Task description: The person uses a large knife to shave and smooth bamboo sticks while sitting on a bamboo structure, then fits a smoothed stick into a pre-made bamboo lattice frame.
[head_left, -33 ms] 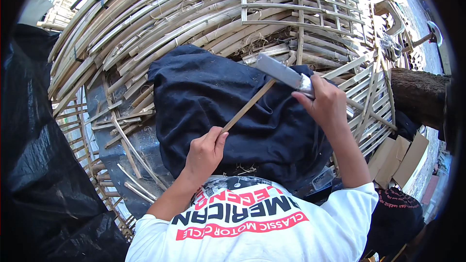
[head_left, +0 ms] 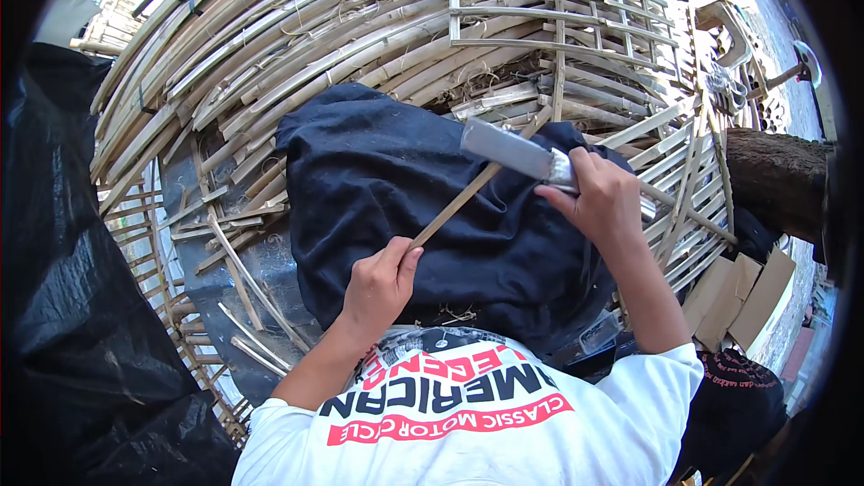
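My left hand (head_left: 380, 281) is closed around the near end of a thin bamboo strip (head_left: 456, 205), which slants away up to the right above a dark cloth (head_left: 360, 171) spread over my lap. In my right hand (head_left: 601, 193) is a broad-bladed knife (head_left: 508, 151) with a silver-looking handle, part of it covered by my fingers. The knife's flat blade lies across the strip toward its far end. That far end pokes out beyond the blade. Whether the edge bites into the bamboo cannot be made out.
Long split bamboo pieces (head_left: 360, 45) are piled beyond the cloth, with a slatted bamboo frame (head_left: 504, 11) on top. Loose offcuts (head_left: 238, 256) lie at the left beside black plastic sheeting (head_left: 72, 270). At the right are a log (head_left: 778, 171) and a cardboard box (head_left: 724, 297).
The knife has shifted slightly left and down, nearer to me along the strip. More of the strip's far end now shows past the blade. My left hand stays almost still.
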Available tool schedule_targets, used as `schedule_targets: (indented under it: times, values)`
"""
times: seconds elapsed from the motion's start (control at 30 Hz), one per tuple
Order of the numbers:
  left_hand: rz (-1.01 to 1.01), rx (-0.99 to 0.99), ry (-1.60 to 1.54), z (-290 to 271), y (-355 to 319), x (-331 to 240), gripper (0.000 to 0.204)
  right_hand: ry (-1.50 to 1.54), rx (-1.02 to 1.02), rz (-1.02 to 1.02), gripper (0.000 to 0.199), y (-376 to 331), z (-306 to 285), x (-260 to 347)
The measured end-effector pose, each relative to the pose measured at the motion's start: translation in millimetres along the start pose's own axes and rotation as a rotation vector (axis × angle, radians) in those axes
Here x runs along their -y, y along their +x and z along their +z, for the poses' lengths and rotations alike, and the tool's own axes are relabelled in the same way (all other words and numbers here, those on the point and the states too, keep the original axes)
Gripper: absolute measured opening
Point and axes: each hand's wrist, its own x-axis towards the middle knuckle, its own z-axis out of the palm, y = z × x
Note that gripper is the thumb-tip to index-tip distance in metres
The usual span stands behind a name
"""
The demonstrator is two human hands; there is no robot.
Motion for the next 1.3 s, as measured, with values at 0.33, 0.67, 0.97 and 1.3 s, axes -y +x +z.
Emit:
schedule_targets:
  times: [0.33, 0.67, 0.97, 1.3]
  values:
    - [-0.130, 0.093, -0.266, -2, -4, 1, 0.019, 0.041, 0.020, 0.299, 0.054, -9, -1, -7]
    - [-0.426, 0.475, -0.845, -19, 7, 10, 0.030, 0.400, -0.114, 0.001, 0.052, -26, 0, 43]
    - [-0.454, 0.508, -0.789, -25, -18, 17, 0.029, 0.331, -0.026, 0.222, 0.049, -14, -12, 18]
    - [-0.246, 0.395, -0.525, -17, -24, 20, 0.030, 0.348, 0.131, 0.216, 0.049, -27, -10, 25]
